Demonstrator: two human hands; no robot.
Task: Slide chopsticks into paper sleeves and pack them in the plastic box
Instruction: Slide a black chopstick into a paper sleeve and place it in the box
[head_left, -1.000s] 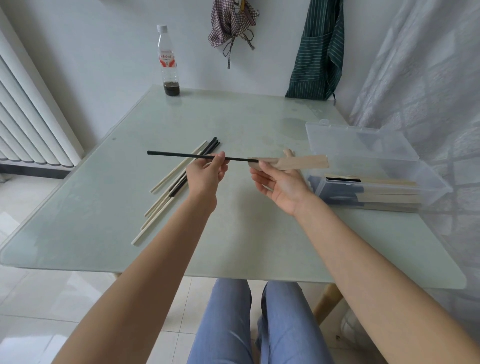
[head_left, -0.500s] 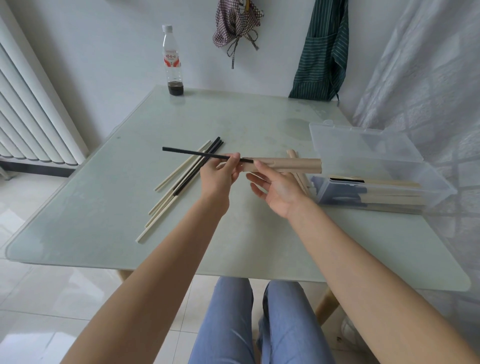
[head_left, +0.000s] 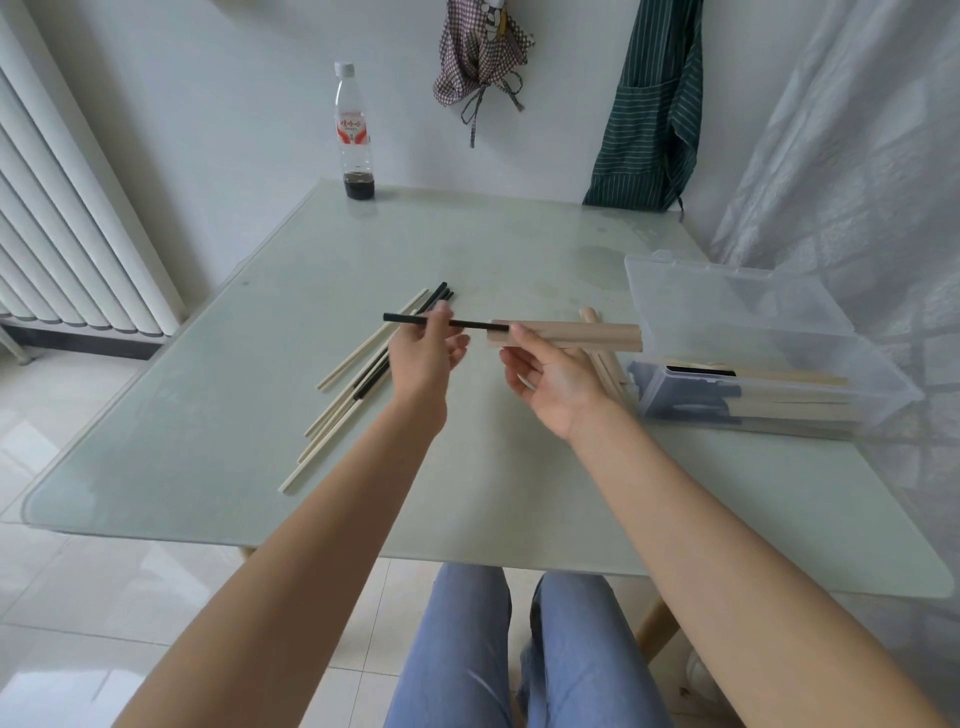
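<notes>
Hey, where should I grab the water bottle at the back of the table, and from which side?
Grip the bottle around its labelled middle, coming in level from the near side. It stands upright close to the table's far edge, near the wall, and its round, straight body suits fingers wrapping around it.

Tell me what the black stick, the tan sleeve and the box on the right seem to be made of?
Black chopstick: a matte, even black, so perhaps plastic or lacquered wood; I cannot tell which. Sleeve: probably kraft paper, being flat, dull, tan and thin-edged. Box: clear, slightly glossy plastic, since its contents show through the walls.
</notes>
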